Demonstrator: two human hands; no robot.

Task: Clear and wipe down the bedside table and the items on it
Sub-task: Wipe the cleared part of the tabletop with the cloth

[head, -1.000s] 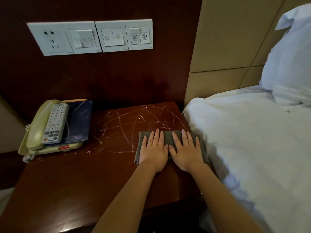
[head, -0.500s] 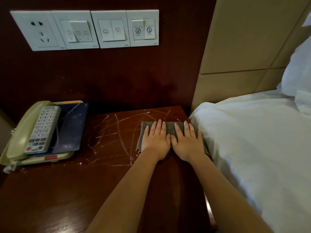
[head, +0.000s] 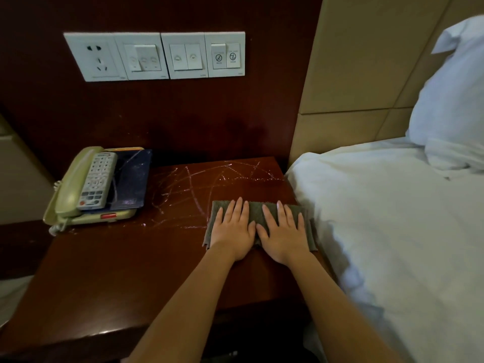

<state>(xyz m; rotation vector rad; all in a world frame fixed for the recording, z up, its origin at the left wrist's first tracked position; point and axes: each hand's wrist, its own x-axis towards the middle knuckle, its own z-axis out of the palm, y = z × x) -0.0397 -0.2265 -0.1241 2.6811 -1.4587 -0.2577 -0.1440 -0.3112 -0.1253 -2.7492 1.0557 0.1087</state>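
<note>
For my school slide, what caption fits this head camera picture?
Left hand and right hand press a grey cloth on the streaked bedside table near the telephone.

grey cloth [head: 258,208] lies flat on the white-streaked dark wooden bedside table [head: 131,271].

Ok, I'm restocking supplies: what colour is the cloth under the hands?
The cloth is a plain, dull grey-green; the head view shows it best.

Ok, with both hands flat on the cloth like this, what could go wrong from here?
1. The cloth lies at the right edge of the table, next to the white bedding; a stroke that way could smear residue onto it.
2. The white streaks run up to the telephone, with the remote resting on it; a wide sweep left might knock it off.
</note>
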